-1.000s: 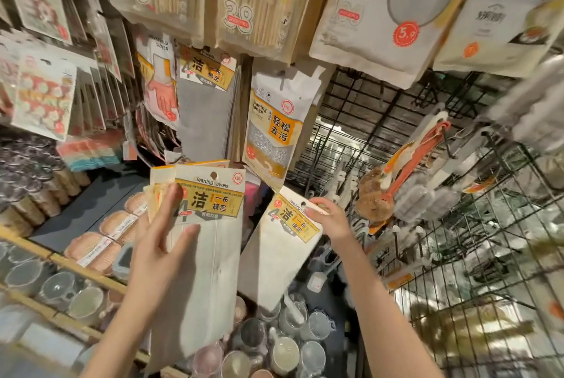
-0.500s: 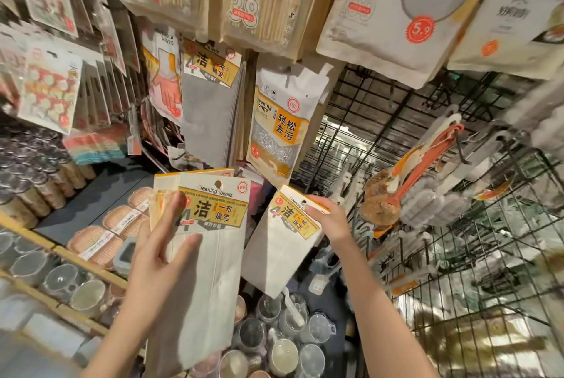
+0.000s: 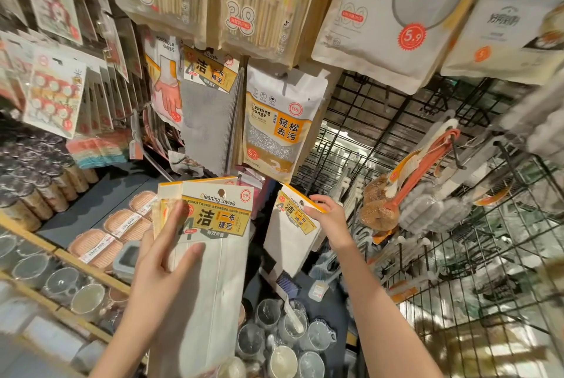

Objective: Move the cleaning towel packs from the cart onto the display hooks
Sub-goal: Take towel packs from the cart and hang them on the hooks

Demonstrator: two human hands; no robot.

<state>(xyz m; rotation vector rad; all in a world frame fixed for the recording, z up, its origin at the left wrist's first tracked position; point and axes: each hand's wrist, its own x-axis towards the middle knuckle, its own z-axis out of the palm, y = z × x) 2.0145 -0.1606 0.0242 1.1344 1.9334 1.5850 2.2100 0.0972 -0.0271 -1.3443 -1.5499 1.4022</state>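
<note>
Cleaning towel packs: left hand (image 3: pixel 166 267) is gripping a stack of white packs (image 3: pixel 210 255) low centre, thumb and fingers curled across the yellow label, hang hole sitting clear at the top edge. Right hand (image 3: pixel 331 219) is pinching the top right corner of a single white pack (image 3: pixel 290 234), which is hanging tilted just beside the stack, not touching it. Grey towel packs (image 3: pixel 210 121) are already hanging on the display above, with a cleaning sponge bag (image 3: pixel 274 130) touching their right edge. Open gap is showing between held packs' top edges and the hung rows' lower edges. Black wire grid (image 3: pixel 427 164) is crowding the right side; cups (image 3: pixel 283 338) are sitting below.
</note>
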